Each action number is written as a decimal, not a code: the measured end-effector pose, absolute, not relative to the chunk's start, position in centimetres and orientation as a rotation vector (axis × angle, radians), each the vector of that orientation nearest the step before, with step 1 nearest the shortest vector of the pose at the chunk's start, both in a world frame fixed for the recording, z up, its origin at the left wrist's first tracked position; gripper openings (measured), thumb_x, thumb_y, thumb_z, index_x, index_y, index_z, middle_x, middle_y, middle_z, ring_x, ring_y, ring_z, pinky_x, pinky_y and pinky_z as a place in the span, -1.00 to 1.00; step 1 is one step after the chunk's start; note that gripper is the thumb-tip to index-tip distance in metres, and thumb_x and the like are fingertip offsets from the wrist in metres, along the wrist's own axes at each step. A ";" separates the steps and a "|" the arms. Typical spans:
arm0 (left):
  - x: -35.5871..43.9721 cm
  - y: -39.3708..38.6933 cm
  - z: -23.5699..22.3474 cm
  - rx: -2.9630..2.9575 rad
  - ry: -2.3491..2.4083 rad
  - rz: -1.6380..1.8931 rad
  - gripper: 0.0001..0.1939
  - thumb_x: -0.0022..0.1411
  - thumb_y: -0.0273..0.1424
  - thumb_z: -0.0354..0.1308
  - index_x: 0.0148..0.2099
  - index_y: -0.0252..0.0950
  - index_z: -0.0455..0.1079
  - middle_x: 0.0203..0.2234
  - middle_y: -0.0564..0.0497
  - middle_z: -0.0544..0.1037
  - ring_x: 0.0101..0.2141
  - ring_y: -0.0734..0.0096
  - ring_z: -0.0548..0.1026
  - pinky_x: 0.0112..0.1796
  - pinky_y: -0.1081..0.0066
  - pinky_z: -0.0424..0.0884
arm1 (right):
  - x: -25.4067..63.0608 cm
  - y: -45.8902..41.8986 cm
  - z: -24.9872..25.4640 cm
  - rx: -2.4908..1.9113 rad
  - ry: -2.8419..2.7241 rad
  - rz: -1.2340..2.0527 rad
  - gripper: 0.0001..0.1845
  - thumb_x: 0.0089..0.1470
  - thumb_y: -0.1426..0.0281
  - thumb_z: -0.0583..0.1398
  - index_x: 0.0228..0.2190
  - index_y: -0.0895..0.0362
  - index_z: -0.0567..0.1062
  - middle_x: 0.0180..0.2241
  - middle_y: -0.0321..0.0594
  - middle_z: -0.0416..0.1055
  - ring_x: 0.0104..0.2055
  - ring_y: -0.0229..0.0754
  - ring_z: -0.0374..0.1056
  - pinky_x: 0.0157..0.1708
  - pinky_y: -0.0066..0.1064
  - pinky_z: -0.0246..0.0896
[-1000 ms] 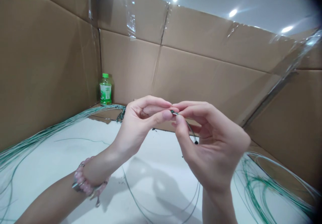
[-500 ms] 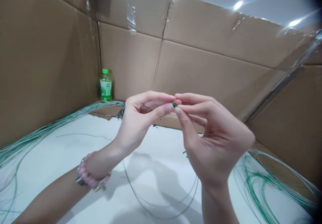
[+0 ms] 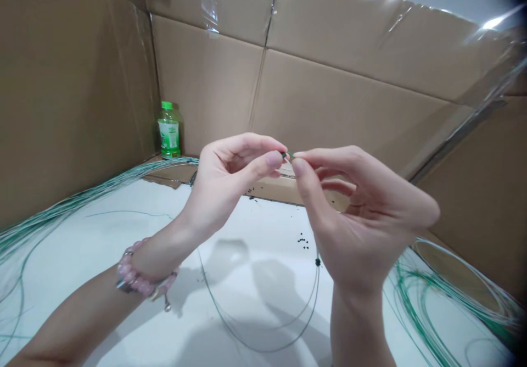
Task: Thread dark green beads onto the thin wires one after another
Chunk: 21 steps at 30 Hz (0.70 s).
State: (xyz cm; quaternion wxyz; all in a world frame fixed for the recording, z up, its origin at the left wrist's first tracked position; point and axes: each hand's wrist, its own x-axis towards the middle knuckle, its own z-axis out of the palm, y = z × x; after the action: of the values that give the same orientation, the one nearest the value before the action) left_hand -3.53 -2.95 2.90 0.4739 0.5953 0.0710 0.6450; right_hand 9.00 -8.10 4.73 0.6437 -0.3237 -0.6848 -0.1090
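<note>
My left hand (image 3: 230,177) and my right hand (image 3: 362,213) are raised in front of me, fingertips nearly touching. Both pinch the end of a thin green wire (image 3: 287,154) between thumb and forefinger. The wire hangs down in a loop (image 3: 263,334) over the white tabletop (image 3: 94,240). A small dark bead (image 3: 317,262) sits on the strand below my right hand. A pink bead bracelet (image 3: 140,284) is on my left wrist.
Bundles of green wire lie along the left edge (image 3: 61,213) and coil at the right (image 3: 444,301). Tiny dark beads (image 3: 303,240) are scattered on the table. A green bottle (image 3: 169,131) stands in the back left corner. Cardboard walls (image 3: 329,92) enclose the space.
Both hands have risen slightly and the right hand has turned outward. The dark bead, near my right palm a second ago, now hangs lower on the wire.
</note>
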 end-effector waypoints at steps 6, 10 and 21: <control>-3.4 -3.0 2.6 1.497 0.182 1.612 -0.93 0.14 -0.46 0.25 -0.30 -0.21 0.55 -0.42 0.12 0.57 -0.38 0.60 0.54 -0.29 0.64 0.51 | 9.0 -8.1 4.6 -0.737 -1.581 -0.266 -0.84 -0.03 0.60 0.24 -0.47 0.11 0.52 -0.53 -0.34 0.42 -0.53 -0.33 0.29 -0.54 -0.45 0.33; -3.3 -3.1 2.5 1.498 0.184 1.612 -0.92 0.14 -0.47 0.25 -0.30 -0.21 0.55 -0.42 0.12 0.58 -0.38 0.59 0.54 -0.29 0.63 0.51 | 9.1 -8.1 4.7 -0.744 -1.593 -0.278 -0.83 -0.06 0.63 0.23 -0.48 0.12 0.52 -0.54 -0.34 0.41 -0.53 -0.32 0.29 -0.54 -0.45 0.33; -3.4 -3.1 2.5 1.506 0.238 1.627 -0.96 0.14 -0.43 0.26 -0.31 -0.22 0.54 -0.41 0.10 0.59 -0.38 0.57 0.55 -0.28 0.61 0.52 | 9.1 -7.9 4.5 -0.729 -1.580 -0.222 -0.84 -0.08 0.63 0.24 -0.48 0.13 0.51 -0.54 -0.36 0.40 -0.51 -0.34 0.32 -0.48 -0.49 0.44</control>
State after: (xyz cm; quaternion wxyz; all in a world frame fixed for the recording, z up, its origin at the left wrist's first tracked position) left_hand -3.35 -3.13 2.54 0.4404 0.6063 0.0957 0.6552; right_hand 9.09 -7.89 4.47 0.6393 -0.3196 -0.6926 -0.0973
